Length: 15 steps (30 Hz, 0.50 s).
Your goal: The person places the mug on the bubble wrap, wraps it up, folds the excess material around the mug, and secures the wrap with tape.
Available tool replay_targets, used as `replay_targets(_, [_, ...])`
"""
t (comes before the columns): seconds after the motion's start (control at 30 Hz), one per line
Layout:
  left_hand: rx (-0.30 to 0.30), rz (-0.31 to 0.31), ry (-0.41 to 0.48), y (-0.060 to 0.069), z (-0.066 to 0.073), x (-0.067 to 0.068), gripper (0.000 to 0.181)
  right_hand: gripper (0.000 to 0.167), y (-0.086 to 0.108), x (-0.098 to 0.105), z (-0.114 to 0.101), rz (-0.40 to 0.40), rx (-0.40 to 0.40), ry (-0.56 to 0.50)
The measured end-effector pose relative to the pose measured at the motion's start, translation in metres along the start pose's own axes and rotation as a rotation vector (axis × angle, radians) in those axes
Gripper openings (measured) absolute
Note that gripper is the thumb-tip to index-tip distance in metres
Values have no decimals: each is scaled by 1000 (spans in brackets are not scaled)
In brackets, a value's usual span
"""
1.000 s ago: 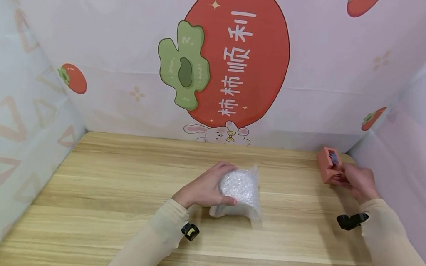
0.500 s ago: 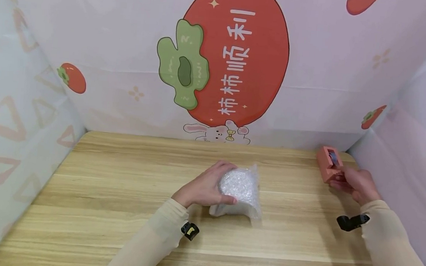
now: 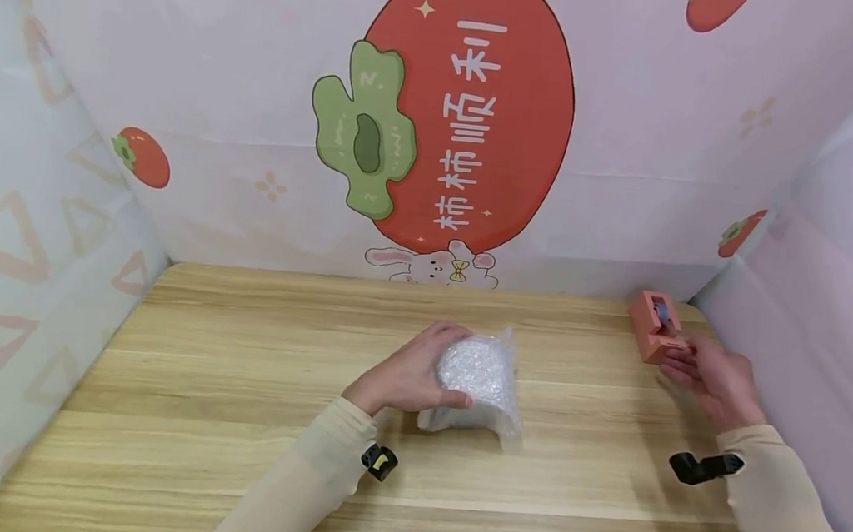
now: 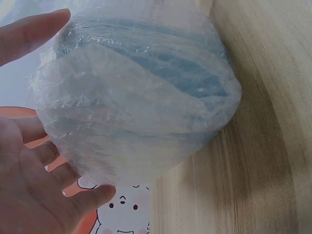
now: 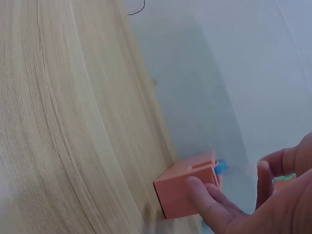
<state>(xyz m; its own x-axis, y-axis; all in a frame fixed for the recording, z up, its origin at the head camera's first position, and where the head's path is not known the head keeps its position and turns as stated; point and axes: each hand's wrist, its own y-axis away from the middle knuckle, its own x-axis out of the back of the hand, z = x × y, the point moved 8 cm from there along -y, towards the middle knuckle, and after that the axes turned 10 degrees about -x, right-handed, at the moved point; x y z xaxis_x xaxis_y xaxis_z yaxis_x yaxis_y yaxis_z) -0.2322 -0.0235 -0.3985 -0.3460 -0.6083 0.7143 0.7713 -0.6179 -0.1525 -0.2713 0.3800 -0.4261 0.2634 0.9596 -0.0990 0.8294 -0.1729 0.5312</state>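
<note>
My left hand [image 3: 414, 374] grips a bundle in clear bubble wrap [image 3: 474, 370] standing on the wooden table. In the left wrist view, something bluish shows through the wrap [image 4: 126, 87], and the fingers and thumb [image 4: 36, 36] spread around its side. At the far right, my right hand [image 3: 718, 379] is at the front of a coral-pink tape dispenser [image 3: 647, 327] with a bluish tape roll [image 3: 662, 311] inside. A fingertip [image 5: 195, 187] lies against the dispenser's front in the right wrist view, other digits bent above it. Whether they pinch a strip of clear tape is not visible.
The wooden table [image 3: 246, 452] ends at a printed cloth backdrop [image 3: 258, 111]. Cloth walls rise at the left [image 3: 12, 183] and right [image 3: 839, 273], the right one close beside the dispenser and my right hand.
My right hand has drawn slightly back from the tape dispenser, toward the front of the table. The left hand and the bundle have stayed in place; the view has shifted slightly.
</note>
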Motion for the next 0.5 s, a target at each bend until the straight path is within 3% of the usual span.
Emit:
replay_targets(0.13, [6,0,8,0,0,0,86,24,-2,3,2,89,-2,-15])
replay_targets(0.23, [7,0,13,0,0,-1,86,13,-2,3,2,89,14,-76])
replay_targets(0.3, [6,0,15,0,-1,-1,86,2,-1,1,3,45,24,-149])
replay_targets(0.5, [3,5,14,0,-1,-1,86,32,6,-9,6,-174,19,-408])
